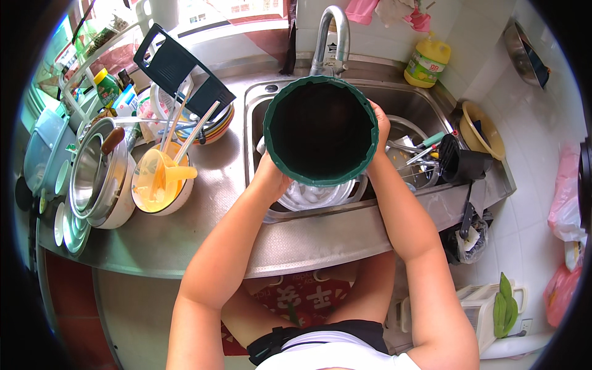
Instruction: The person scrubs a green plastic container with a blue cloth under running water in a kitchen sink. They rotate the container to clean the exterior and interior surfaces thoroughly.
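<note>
A dark green round container [321, 178] with a scalloped rim is held over the sink, its dark opening facing me. My left hand [276, 175] grips its lower left side, the fingers mostly hidden behind it. On the right side, my right hand [380, 127] holds the wall near the rim. Beneath it in the steel sink [259, 99] is a clear bowl [319, 196], partly covered. To the right in the basin lies a metal strainer or pan [407, 122] with utensils. The curved faucet [342, 34] rises behind the container.
Left on the steel counter [217, 185] stand an enamel bowl with an orange cup [152, 175], stacked metal bowls [88, 185] and a dark cutting board or grater [178, 69]. A yellow detergent bottle [426, 64] occupies the back right corner. A black utensil holder [462, 162] lies on the right ledge.
</note>
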{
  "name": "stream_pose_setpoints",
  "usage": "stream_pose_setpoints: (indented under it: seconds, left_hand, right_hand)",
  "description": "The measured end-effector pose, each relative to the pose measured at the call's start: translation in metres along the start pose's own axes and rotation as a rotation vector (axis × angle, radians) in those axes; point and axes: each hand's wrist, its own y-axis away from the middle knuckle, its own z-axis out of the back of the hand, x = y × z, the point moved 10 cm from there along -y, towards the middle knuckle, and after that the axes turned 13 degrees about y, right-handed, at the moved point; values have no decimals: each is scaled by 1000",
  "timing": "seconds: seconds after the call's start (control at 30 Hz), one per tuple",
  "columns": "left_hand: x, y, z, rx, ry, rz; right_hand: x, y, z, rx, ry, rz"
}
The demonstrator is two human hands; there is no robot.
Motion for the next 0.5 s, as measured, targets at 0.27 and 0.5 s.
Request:
stream_pose_setpoints:
  seconds: [0.27, 0.5]
  left_hand:
    - [-17, 7, -26, 288, 131, 33]
    - [-39, -3, -6, 125, 374, -99]
  right_hand:
    - [9, -5, 8, -107, 125, 61]
    - [-48, -9, 1, 232, 401, -272]
